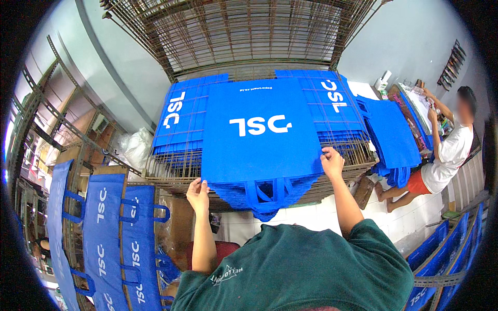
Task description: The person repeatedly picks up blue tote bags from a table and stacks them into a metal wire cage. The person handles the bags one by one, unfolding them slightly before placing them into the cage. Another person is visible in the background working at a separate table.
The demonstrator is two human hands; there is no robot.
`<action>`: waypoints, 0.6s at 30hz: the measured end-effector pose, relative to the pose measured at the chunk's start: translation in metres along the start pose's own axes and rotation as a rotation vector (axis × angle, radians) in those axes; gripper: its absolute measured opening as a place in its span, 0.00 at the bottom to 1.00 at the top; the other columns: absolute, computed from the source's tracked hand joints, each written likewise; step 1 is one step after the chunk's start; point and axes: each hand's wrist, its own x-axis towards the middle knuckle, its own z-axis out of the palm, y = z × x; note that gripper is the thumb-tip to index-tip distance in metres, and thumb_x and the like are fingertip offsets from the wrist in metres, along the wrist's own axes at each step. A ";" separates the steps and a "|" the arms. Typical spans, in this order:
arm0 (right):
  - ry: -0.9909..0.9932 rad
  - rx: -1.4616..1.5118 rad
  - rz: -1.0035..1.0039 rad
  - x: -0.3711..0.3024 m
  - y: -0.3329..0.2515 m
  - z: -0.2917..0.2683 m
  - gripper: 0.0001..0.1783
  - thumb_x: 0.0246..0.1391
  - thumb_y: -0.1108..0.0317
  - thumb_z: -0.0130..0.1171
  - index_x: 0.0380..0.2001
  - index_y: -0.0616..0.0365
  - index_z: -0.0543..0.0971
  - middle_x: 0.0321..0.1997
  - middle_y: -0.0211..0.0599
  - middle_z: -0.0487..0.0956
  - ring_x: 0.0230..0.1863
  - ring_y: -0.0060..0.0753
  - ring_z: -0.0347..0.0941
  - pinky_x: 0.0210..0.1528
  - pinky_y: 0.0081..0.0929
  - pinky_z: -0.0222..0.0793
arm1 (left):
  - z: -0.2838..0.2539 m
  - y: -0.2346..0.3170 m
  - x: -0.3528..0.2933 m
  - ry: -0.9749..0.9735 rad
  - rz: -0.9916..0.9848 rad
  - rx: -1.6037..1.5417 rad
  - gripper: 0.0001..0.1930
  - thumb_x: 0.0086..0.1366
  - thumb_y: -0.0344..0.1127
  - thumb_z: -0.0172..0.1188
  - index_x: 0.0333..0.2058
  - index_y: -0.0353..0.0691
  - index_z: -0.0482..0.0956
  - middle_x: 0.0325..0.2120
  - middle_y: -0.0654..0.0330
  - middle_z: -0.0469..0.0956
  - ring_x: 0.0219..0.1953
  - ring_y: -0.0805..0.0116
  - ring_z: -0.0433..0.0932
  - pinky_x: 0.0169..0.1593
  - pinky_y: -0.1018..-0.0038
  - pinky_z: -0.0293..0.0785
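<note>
A flat blue fabric tote bag (259,155) with white printed lettering lies in front of me, on a wire drying rack. Its handles (267,192) hang over the near edge, above a layered pile of similar blue bags. My left hand (198,195) pinches the bag's near left corner between thumb and fingers. At the near right side, my right hand (332,163) holds the bag's edge in a similar pinch. Other printed blue bags lie to either side under wire grids, one group on the left (187,116) and one on the right (337,106).
Raised wire shelves (249,36) stand at the back. Boards with blue bags (104,223) lean at the lower left, and more bags (433,259) sit in a rack at the lower right. Another person (451,140) works at a side table, near a blue bag stack (391,129).
</note>
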 end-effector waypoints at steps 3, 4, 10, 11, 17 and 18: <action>0.000 -0.018 -0.001 0.000 -0.003 -0.001 0.13 0.42 0.64 0.60 0.36 0.47 0.77 0.24 0.31 0.80 0.31 0.38 0.76 0.38 0.37 0.64 | -0.001 -0.001 0.001 0.034 -0.014 0.021 0.13 0.57 0.28 0.59 0.41 0.31 0.73 0.23 0.61 0.75 0.21 0.78 0.71 0.24 0.83 0.67; 0.029 0.053 0.008 0.000 -0.002 -0.001 0.13 0.42 0.65 0.60 0.36 0.48 0.77 0.24 0.31 0.80 0.31 0.37 0.76 0.37 0.37 0.64 | 0.002 0.004 -0.003 0.058 -0.019 -0.012 0.14 0.58 0.29 0.60 0.42 0.32 0.72 0.23 0.62 0.74 0.21 0.79 0.70 0.24 0.83 0.66; 0.339 0.314 -0.089 -0.003 0.020 -0.010 0.15 0.46 0.69 0.60 0.40 0.53 0.76 0.26 0.36 0.76 0.29 0.32 0.71 0.36 0.31 0.67 | -0.018 -0.022 -0.017 0.239 0.099 0.100 0.18 0.59 0.35 0.60 0.46 0.35 0.70 0.21 0.66 0.67 0.22 0.78 0.66 0.27 0.78 0.64; 0.400 0.334 -0.080 -0.003 0.029 -0.014 0.15 0.47 0.70 0.60 0.41 0.55 0.76 0.25 0.34 0.75 0.28 0.29 0.70 0.35 0.27 0.66 | -0.026 -0.040 -0.020 0.259 0.128 0.177 0.18 0.59 0.36 0.60 0.45 0.35 0.71 0.21 0.65 0.68 0.23 0.76 0.67 0.28 0.77 0.65; 0.791 0.462 0.232 -0.006 0.108 -0.054 0.17 0.48 0.73 0.56 0.44 0.55 0.74 0.29 0.31 0.74 0.29 0.23 0.67 0.35 0.22 0.64 | -0.111 -0.231 -0.090 -0.029 -0.166 0.504 0.16 0.51 0.38 0.64 0.36 0.36 0.74 0.24 0.58 0.74 0.27 0.68 0.71 0.34 0.69 0.69; 0.781 0.619 0.373 -0.008 0.127 -0.050 0.18 0.48 0.71 0.57 0.45 0.56 0.74 0.31 0.34 0.75 0.31 0.25 0.68 0.36 0.24 0.65 | -0.169 -0.301 -0.109 -0.186 -0.227 0.668 0.12 0.58 0.43 0.58 0.33 0.41 0.76 0.21 0.67 0.70 0.23 0.75 0.66 0.29 0.74 0.67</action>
